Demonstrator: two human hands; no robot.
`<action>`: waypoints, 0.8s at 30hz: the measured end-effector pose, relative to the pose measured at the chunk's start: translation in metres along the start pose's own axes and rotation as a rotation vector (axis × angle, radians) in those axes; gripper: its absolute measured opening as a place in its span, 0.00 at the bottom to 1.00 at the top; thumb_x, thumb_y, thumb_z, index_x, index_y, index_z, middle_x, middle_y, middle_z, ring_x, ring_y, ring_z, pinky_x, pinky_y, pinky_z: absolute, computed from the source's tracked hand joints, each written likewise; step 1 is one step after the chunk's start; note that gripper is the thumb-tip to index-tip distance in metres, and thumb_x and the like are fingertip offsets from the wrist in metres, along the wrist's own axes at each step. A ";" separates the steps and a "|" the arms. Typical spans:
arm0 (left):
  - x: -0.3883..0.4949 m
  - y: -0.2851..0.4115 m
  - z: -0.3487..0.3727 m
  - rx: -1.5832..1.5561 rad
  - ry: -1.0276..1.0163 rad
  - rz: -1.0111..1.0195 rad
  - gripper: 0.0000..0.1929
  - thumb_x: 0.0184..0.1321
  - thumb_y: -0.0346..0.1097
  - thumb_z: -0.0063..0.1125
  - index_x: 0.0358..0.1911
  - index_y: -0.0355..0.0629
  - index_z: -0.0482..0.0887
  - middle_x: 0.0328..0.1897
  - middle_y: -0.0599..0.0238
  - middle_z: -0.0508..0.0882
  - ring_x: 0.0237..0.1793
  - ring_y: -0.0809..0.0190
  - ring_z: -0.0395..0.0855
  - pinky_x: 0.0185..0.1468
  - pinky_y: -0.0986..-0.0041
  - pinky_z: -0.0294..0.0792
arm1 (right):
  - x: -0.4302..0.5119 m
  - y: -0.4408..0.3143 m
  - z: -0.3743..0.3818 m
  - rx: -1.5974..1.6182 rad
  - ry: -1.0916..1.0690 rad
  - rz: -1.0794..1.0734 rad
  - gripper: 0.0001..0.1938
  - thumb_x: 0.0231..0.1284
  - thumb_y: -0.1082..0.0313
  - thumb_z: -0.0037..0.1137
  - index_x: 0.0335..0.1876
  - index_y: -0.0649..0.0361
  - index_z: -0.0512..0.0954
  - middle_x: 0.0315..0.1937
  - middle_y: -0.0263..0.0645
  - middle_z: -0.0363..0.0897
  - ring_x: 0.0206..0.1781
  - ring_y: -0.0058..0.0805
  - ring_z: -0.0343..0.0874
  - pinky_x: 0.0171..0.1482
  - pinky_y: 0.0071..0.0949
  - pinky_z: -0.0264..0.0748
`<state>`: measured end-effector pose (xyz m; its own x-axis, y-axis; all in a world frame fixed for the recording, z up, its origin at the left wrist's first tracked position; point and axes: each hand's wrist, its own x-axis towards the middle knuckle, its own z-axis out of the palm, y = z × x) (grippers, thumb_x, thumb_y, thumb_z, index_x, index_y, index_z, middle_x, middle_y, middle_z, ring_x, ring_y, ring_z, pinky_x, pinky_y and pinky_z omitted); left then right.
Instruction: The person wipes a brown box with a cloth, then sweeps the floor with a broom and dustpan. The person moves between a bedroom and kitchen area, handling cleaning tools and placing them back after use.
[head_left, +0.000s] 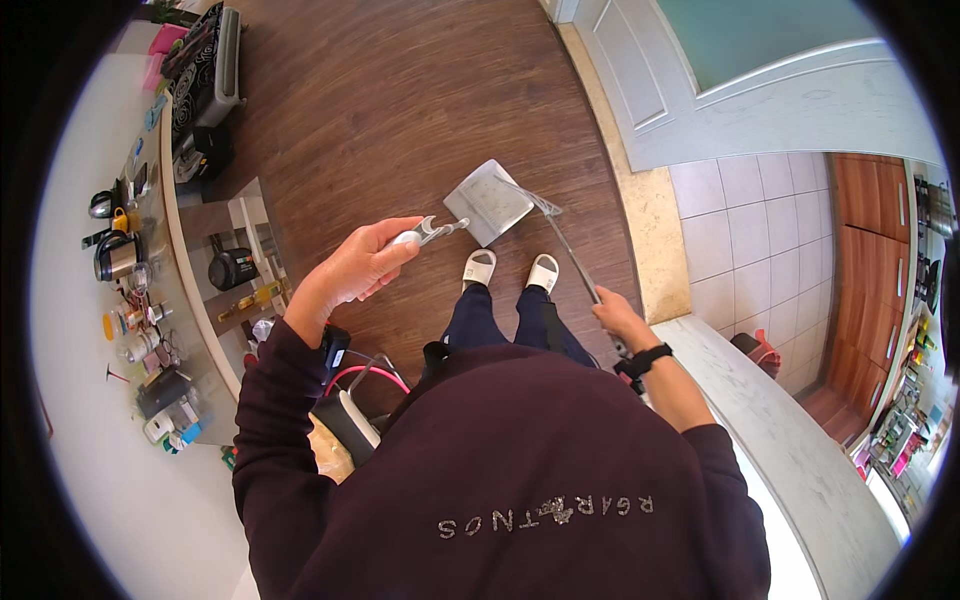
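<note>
My left hand (367, 259) holds the end of a white and grey plastic handle (427, 232), which points towards a pale dustpan (491, 202) below it on the wooden floor. Whether that handle belongs to the dustpan I cannot tell. My right hand (619, 319) is closed around a thin grey pole (574, 259). The pole slants down to a narrow head (531, 196) that overlaps the dustpan's right side. A black band circles my right wrist. Both my feet, in white slippers (480, 268), stand just behind the dustpan.
At left runs a long table (184, 277) with kettles and many small items. A sofa (217, 67) stands beyond it. A chair (349, 420) is close at my left. On the right, a stone threshold (651, 240) borders tiled floor, an open door (750, 97) and wooden drawers (870, 262).
</note>
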<state>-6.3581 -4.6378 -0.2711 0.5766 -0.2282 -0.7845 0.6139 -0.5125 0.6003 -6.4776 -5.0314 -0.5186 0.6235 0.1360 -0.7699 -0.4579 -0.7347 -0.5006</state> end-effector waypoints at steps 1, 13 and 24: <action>0.001 0.001 0.000 0.013 0.003 -0.004 0.23 0.66 0.42 0.48 0.63 0.42 0.68 0.16 0.76 0.66 0.13 0.78 0.60 0.14 0.84 0.55 | -0.004 0.001 -0.015 0.060 -0.054 0.016 0.28 0.54 0.71 0.45 0.65 0.60 0.63 0.24 0.44 0.76 0.21 0.33 0.75 0.24 0.33 0.72; -0.010 -0.019 0.012 0.368 0.272 -0.133 0.26 0.54 0.45 0.60 0.56 0.42 0.75 0.26 0.57 0.82 0.28 0.63 0.82 0.27 0.71 0.72 | 0.004 0.037 -0.061 0.296 -0.095 0.185 0.07 0.57 0.72 0.43 0.41 0.57 0.66 0.15 0.35 0.66 0.14 0.25 0.67 0.14 0.29 0.66; -0.055 -0.120 0.024 -0.253 0.931 -0.096 0.15 0.53 0.38 0.61 0.40 0.34 0.83 0.30 0.63 0.84 0.29 0.72 0.79 0.34 0.80 0.70 | 0.036 0.019 -0.096 0.474 -0.062 0.141 0.07 0.52 0.74 0.47 0.37 0.61 0.69 0.18 0.35 0.69 0.15 0.25 0.68 0.17 0.27 0.65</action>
<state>-6.4765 -4.5835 -0.3040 0.6472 0.6078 -0.4600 0.7157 -0.2768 0.6412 -6.4031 -5.1041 -0.5184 0.5028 0.1071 -0.8577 -0.7815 -0.3676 -0.5041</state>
